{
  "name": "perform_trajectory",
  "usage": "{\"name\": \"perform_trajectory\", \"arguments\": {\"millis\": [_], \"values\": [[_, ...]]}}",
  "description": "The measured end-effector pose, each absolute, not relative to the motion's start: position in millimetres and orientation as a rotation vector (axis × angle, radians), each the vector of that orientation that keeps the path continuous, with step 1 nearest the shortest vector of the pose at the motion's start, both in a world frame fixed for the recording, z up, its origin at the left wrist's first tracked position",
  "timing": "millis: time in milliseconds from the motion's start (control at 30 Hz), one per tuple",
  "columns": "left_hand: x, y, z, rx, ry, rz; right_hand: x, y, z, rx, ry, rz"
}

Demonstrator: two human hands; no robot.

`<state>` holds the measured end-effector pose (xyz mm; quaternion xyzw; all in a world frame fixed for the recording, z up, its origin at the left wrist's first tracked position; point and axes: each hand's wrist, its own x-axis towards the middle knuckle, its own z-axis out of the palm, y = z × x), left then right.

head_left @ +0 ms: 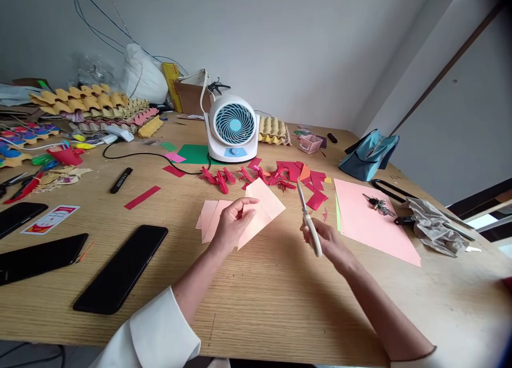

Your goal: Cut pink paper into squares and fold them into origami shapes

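My left hand [236, 221] is closed on a folded sheet of pale pink paper [264, 207], the thumb and fingers pinching its left side. Under and left of that hand, more pale pink paper pieces [211, 218] lie on the wooden table. Off to the right, my right hand [326, 240] grips white-handled scissors [312, 232], whose blades point up and away from me. The scissors are apart from the paper. Beyond both hands lie bunched red paper cuttings [218, 178] and flat red paper scraps [316, 200].
A white fan [234, 128] stands at the back. Pink sheets [372, 218] with keys [378, 204] on them lie right, near a blue bag [368, 154]. Several phones, one a black phone [122, 269], and a marker [121, 180] lie left. Egg trays [100, 106] are stacked behind.
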<state>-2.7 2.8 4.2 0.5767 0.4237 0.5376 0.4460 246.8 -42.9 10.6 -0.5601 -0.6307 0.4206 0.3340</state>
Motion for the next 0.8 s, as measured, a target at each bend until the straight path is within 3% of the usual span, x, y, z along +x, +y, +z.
{"name": "perform_trajectory", "arguments": {"millis": [367,800], "values": [[-18.6,10.5,4.9,1.381,1.098,1.383,229.9,-59.8,-1.7,-1.293,-1.902,1.318],[-14.9,7.4,5.2,1.467,1.068,1.251,227.5,-64.5,-4.6,-1.251,-1.785,1.544]]}}
